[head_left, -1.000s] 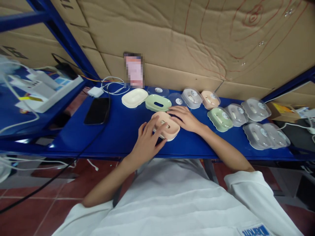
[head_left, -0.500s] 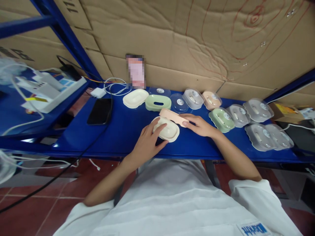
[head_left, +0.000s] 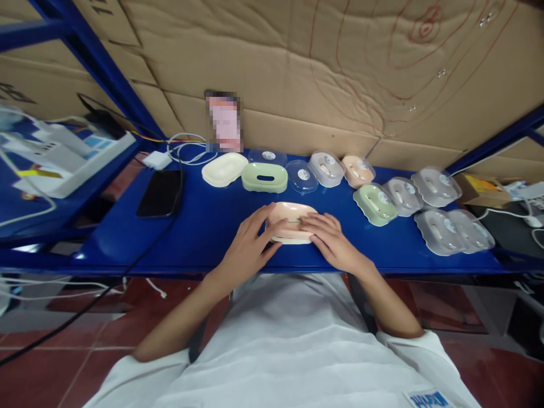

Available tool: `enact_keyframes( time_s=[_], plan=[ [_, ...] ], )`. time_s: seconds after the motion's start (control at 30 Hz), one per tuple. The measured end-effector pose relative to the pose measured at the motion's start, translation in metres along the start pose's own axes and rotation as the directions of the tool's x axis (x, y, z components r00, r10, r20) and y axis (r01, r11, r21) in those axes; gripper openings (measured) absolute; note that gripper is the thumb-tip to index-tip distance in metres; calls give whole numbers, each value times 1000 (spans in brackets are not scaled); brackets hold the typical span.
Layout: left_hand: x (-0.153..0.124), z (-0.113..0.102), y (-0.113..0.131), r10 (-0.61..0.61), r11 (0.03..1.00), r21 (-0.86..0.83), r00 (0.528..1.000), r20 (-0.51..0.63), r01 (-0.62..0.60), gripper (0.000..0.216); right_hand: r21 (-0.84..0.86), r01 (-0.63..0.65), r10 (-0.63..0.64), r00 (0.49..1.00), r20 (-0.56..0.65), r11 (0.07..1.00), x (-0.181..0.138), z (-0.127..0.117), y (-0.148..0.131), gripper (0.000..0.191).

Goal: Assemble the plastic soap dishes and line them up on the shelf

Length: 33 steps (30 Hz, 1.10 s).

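A peach soap dish [head_left: 293,218] with a cream lower part sits on the blue shelf [head_left: 204,226] in front of me. My left hand [head_left: 249,246] grips its left end, thumb on the near rim, fingers over the top. My right hand [head_left: 331,241] grips its right end, fingers curled on the rim. Both hands press on the dish, which lies flat on the shelf.
Behind stand a cream dish [head_left: 224,169], a green dish [head_left: 264,177], clear lids [head_left: 301,175], and several more dishes [head_left: 376,203] and frosted ones [head_left: 436,231] to the right. A black phone [head_left: 159,192], a cable and a charger [head_left: 156,160] lie left. A cardboard wall [head_left: 297,73] stands behind.
The peach upper part, held tilted beside the cream base by my right hand, now sits on the base. My right hand moved in to the dish's right end. The view shifted slightly.
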<state>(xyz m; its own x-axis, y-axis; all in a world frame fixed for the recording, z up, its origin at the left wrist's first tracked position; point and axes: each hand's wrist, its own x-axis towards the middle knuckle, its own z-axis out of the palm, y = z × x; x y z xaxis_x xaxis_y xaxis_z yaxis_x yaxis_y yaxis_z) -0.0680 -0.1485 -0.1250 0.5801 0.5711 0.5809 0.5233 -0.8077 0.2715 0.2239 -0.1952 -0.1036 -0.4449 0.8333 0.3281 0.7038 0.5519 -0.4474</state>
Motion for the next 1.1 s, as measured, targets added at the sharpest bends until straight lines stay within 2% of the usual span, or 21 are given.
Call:
enact_keyframes(
  time_s=[0.17,0.3,0.37,0.47,0.57,0.7,0.77,0.9,1.0,1.1],
  plan=[
    [1,1,1,37,999,40,999,-2,-37,24,-20,95,-96,995,-2,995,0,11,-2,42],
    [0,3,1,36,998,47,999,10,-36,17,-78,109,-104,992,69,991,6,-1,5,40],
    [0,4,1,23,999,35,1000,20,-23,17,-116,84,-76,994,73,990,21,-13,15,42],
    [0,3,2,11,1000,-2,1000,27,-11,15,-187,23,-23,1000,2,982,56,-26,39,50],
    [1,0,3,7,999,-47,1000,12,-6,12,-263,-48,47,999,-10,964,85,-25,60,58],
    [3,-5,4,33,991,-129,999,0,-33,11,-335,-152,150,988,-32,930,83,-13,72,69],
    [3,-7,4,44,989,-142,999,2,-44,10,-305,-157,142,987,-71,940,73,-11,73,61],
    [0,-6,3,12,994,-112,1000,-15,-14,8,-135,-38,27,996,-81,990,64,-16,73,37],
    [-2,-5,2,-16,994,-109,1000,-25,13,9,-33,7,-11,993,-122,999,66,-25,66,38],
    [-2,-4,3,-63,990,-130,998,-23,59,31,42,5,2,988,-153,999,63,-37,48,38]
  ],
)
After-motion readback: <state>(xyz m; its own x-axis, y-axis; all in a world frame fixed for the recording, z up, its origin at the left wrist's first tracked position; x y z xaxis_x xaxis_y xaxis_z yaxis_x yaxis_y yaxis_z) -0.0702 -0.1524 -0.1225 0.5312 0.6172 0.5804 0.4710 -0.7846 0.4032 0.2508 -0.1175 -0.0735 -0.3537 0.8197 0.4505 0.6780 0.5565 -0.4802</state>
